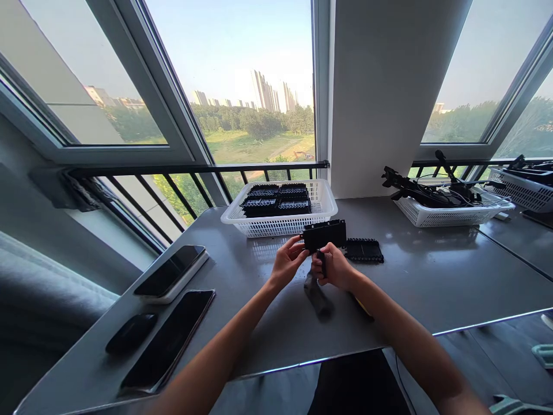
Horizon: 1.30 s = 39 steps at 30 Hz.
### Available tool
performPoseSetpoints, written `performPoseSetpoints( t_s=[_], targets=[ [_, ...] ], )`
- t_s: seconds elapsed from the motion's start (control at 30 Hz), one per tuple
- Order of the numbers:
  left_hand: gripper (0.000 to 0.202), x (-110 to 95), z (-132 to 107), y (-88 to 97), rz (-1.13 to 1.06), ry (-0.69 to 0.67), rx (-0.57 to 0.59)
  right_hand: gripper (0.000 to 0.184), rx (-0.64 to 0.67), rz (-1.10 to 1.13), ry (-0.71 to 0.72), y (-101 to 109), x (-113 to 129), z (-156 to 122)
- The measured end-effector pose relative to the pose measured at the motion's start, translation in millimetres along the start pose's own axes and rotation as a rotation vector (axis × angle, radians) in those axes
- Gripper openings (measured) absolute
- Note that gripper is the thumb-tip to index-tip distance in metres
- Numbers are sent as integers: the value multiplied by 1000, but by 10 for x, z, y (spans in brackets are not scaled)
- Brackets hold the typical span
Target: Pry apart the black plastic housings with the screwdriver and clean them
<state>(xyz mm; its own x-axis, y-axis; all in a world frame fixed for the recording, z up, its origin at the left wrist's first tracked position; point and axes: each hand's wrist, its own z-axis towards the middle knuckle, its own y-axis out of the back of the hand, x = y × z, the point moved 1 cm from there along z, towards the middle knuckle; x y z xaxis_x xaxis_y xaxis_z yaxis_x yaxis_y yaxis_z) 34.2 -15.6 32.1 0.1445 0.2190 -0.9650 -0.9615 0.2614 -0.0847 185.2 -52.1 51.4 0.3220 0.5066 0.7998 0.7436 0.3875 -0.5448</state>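
Observation:
My left hand [288, 262] is closed on the left end of a flat black rectangular plastic part [325, 234], held upright above the table. Just below that part, my right hand [334, 266] is wrapped around a small dark object with a handle-like shape [321, 263]; its exact kind cannot be made out. A similar black part with toothed edges [364, 250] lies flat on the table beyond my right hand. Under my hands rests a dark grey, blurred, elongated thing [318, 297]. A strip of something yellow [363, 306] shows beside my right forearm.
A white plastic basket [279, 226] with several black toothed parts stands by the window. Further right, another white basket [444, 216] holds black devices and cables. Two phone-like slabs [170, 337] [173, 271] and a black mouse [132, 333] lie on the grey table [259, 346] at left.

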Motion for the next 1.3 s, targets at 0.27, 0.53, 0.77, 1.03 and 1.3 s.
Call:
performPoseSetpoints(
  t_s=[0.27, 0.53, 0.77, 1.03, 1.3],
  targets=[
    [50, -23, -41, -44, 21, -26, 23, 23, 22, 59, -71, -13, -6, -27],
    [44, -63, -69, -63, 55, -75, 46, 22, -7, 98, -99, -2, 0, -31],
    [45, -64, -83, -61, 68, -86, 54, 21, -19, 126, -92, -5, -4, -36],
    [51, -40, -7, 22, 44, -75, -45, 30, -31, 181, -54, 2, 56, -61],
    [50, -53, 45, 103, 30, -81, -103, 30, -192, 204, 32, 178, 100, -40]
  ],
)
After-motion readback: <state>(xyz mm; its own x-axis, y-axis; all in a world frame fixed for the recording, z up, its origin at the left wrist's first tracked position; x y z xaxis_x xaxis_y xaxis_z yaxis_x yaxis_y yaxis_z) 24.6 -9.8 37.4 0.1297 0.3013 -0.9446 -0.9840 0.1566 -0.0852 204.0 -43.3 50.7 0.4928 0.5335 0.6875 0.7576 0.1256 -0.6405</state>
